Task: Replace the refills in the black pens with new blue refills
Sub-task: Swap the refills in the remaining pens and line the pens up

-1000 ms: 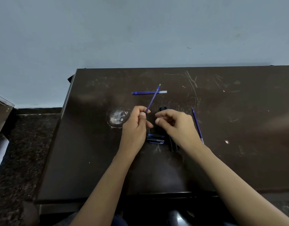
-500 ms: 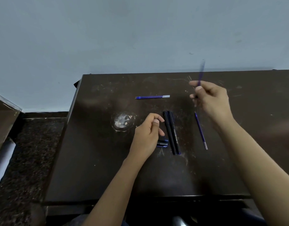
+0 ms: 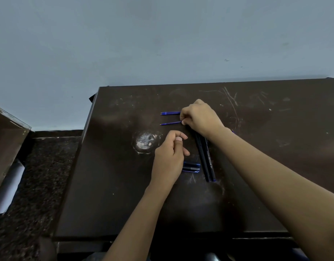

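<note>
Two black pens point(image 3: 206, 159) lie side by side on the dark table point(image 3: 115, 185), running towards me. My right hand point(image 3: 200, 117) rests past their far ends, fingers pinched on a blue refill point(image 3: 170, 123) that lies flat, pointing left. A second blue refill point(image 3: 170, 113) lies parallel just beyond it, partly under the hand. My left hand point(image 3: 170, 157) hovers left of the pens, loosely curled, thumb against forefinger; I cannot tell whether it holds anything. Black and blue pen caps point(image 3: 191, 166) lie between the left hand and the pens.
A round white scuffed patch point(image 3: 145, 142) marks the table left of my left hand. The table's far edge meets a pale blue wall point(image 3: 162, 44). A brown box point(image 3: 6, 146) stands on the speckled floor at the left.
My right hand carried the blue refill from up in the air at the right down to the table, beside the refill lying there. The left hand stayed near the caps.
</note>
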